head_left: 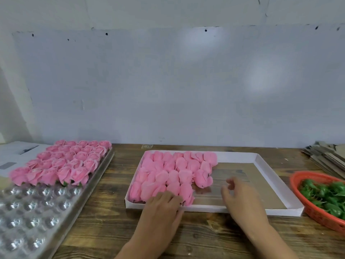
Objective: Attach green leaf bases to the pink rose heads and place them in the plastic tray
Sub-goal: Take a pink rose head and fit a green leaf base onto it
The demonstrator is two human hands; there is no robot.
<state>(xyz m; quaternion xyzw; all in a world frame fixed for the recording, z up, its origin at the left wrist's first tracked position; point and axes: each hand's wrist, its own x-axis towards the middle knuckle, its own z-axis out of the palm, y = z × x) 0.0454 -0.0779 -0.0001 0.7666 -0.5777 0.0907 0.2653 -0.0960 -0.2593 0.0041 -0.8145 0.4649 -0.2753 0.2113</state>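
we note five rows of finished pink rose heads (pixel 61 163) seated in the far part of the plastic tray (pixel 37 212) at the left of the desk (pixel 104 230); its near cups stand bare. unfinished heads (pixel 168 172) fill the left part of the white box (pixel 261 161). green leaf bases (pixel 324 193) lie in the orange basket (pixel 298 186). our left hand (pixel 162 204) rests on the nearest heads, fingers loosely bent; whether they grip one we cannot tell. our right hand (pixel 240 199) hovers over the box, fingers apart, holding nothing. much work remains, we judge.
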